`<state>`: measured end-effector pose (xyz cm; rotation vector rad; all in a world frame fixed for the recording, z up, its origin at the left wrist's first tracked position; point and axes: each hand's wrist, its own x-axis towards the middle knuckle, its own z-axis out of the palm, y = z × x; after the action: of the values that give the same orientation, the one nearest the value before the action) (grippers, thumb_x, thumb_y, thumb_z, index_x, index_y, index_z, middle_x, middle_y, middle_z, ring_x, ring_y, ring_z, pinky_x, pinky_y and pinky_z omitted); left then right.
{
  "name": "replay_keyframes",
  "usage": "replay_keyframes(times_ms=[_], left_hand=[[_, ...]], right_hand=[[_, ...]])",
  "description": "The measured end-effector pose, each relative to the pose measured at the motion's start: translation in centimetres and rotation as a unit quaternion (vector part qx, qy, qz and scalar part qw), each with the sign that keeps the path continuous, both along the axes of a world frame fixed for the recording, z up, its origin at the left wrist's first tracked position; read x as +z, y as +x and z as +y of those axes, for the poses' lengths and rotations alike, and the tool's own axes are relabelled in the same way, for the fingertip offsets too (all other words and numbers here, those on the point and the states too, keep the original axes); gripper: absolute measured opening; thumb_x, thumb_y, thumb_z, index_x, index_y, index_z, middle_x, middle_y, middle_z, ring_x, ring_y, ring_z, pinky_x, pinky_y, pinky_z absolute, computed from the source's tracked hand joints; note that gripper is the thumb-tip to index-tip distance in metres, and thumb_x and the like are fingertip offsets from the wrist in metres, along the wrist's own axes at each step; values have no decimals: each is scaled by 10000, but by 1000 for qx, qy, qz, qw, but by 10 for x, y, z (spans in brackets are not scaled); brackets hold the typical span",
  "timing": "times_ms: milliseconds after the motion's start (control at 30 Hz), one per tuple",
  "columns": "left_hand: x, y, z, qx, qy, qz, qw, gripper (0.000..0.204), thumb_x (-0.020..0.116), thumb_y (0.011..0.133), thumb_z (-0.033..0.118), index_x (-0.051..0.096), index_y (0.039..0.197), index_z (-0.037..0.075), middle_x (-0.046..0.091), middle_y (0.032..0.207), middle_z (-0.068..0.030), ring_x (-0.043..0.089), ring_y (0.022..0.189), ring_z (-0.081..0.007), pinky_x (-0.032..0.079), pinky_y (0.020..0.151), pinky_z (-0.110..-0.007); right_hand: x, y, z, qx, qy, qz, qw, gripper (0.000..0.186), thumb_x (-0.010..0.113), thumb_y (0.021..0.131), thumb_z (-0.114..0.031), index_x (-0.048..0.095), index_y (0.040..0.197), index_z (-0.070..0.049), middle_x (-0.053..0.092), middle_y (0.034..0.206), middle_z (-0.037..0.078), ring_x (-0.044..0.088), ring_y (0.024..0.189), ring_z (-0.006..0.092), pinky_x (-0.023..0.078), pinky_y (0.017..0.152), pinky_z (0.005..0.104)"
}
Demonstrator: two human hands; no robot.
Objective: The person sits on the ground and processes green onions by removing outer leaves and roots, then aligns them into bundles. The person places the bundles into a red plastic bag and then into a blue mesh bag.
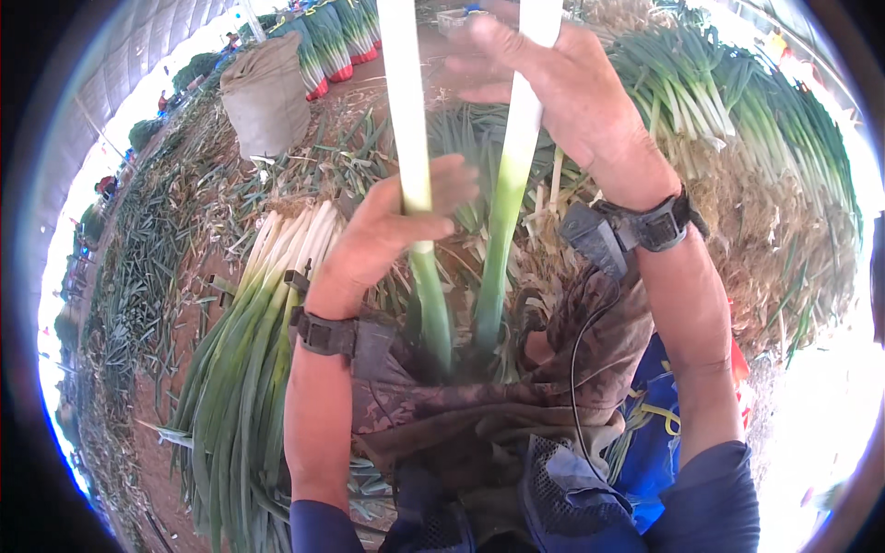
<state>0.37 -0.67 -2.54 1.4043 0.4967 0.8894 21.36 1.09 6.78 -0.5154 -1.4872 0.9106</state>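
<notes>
Left leek (404, 101): thick and straight, glaring white up top, fading through pale yellow to green lower down. Tip's out of my view.
Right leek (510, 184): same colours, leaning a bit to the right as it goes up.
Where they are: side by side but apart, roughly upright in front of the lap (479, 405), green ends down by it.
Left hand (380, 226): thumb across the front of its leek, fingers stretched out behind, not curled round. They're blurry on my feed, so can't tell how hard it presses.
Right hand (590, 101): higher up, fingers fairly straight and spread, one digit crossing in front of its leek, others behind. Also blurry, can't call the pressure.
Left forearm (318, 424): nearly vertical, strap at the wrist.
Right forearm (693, 313): slants up and inward, strapped too.
</notes>
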Motion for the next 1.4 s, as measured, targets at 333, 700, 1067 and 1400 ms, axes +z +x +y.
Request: replay_keyframes(times_ms=[333, 700, 1067, 1400], left_hand=[[-8, 32, -6, 62, 83, 113, 988, 756, 773, 870, 79, 398, 1519, -20, 638, 1338, -144, 600, 1256, -223, 464, 1116, -368], [-39, 63, -20, 375, 258, 89, 886, 593, 856, 749, 88, 552, 1248, -14, 688, 1060, -194, 704, 952, -260, 553, 859, -360], [89, -41, -17, 499, 244, -78, 828, 370, 789, 832, 7, 642, 1171, -19, 676, 1078, -93, 668, 951, -211, 545, 873, -354], [131, -131, -55, 545, 230, -133, 795, 351, 807, 832, 43, 661, 1147, -10, 680, 1082, -90, 672, 995, -212, 551, 900, -364]], right_hand=[[1, -29, -2, 59, -34, 10, 998, 417, 767, 926, -263, 691, 1109, 104, 742, 998, 179, 739, 882, 218, 581, 741, 335], [11, -42, -4, 91, 43, 27, 995, 382, 634, 1025, -241, 570, 1292, 24, 677, 960, 94, 648, 811, 152, 582, 719, 295], [-7, -9, -5, 36, -27, -527, 849, 571, 611, 988, -467, 624, 1341, -18, 733, 741, 132, 736, 678, 185, 585, 688, 342], [-190, -27, 4, -118, 21, -568, 814, 360, 680, 870, -339, 724, 906, 16, 714, 906, 226, 684, 816, 451, 536, 730, 533]])
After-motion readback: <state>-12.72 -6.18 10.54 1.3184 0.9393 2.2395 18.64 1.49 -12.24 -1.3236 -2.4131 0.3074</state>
